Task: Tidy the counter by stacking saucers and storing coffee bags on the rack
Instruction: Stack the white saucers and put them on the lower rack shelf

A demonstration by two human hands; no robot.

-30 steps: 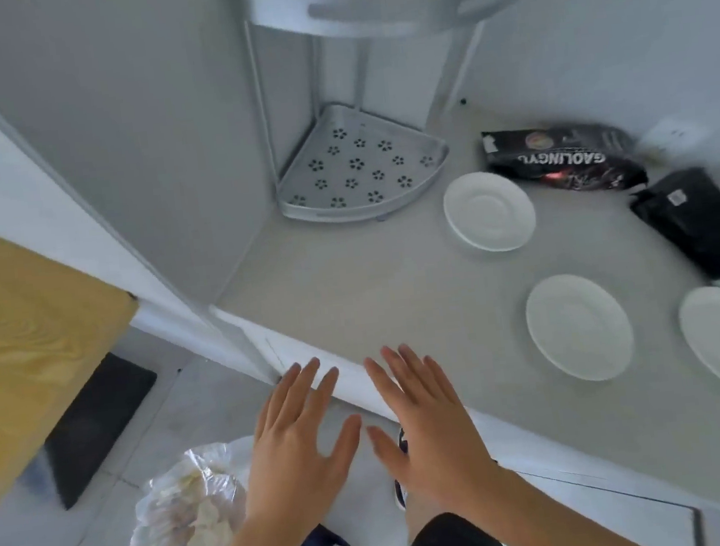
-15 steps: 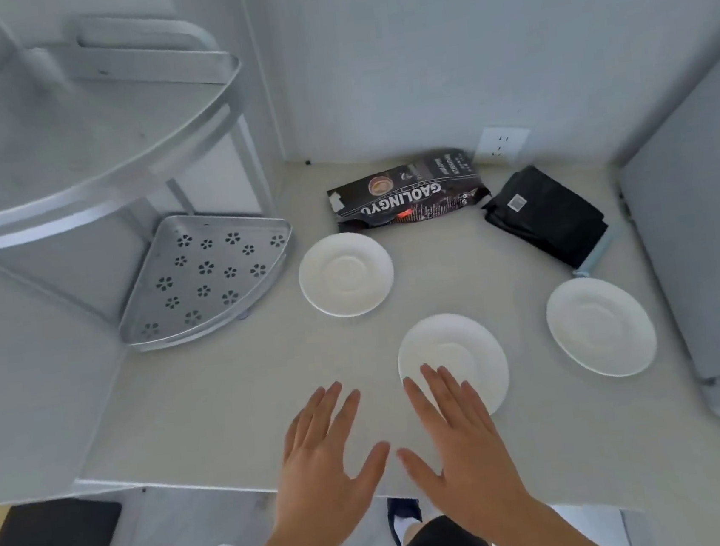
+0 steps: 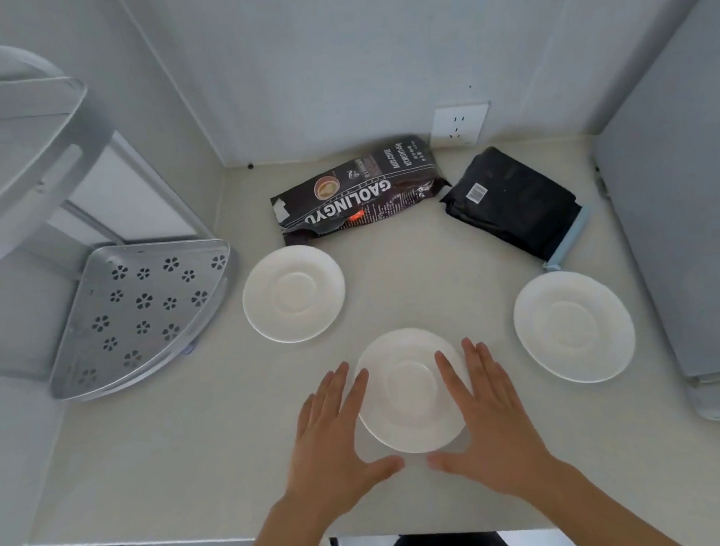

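Both hands lay flat, palms down, over the bench point(image 3: 182, 460), flanking the middle saucer point(image 3: 410, 389). Left hand point(image 3: 336, 444) sat at its left edge, right hand point(image 3: 494, 423) at its right edge, fingers point(image 3: 453, 378) spread wide and holding nothing; contact with the saucer rim could not be told. A second saucer point(image 3: 293, 293) stood beyond the middle saucer to the left, a third point(image 3: 574, 326) to its right. The printed coffee bag point(image 3: 358, 193) lay flat beyond the second saucer, the plain black bag point(image 3: 510, 201) beyond the third. The rack point(image 3: 140, 313) stood left of the middle saucer, lower shelf bare.
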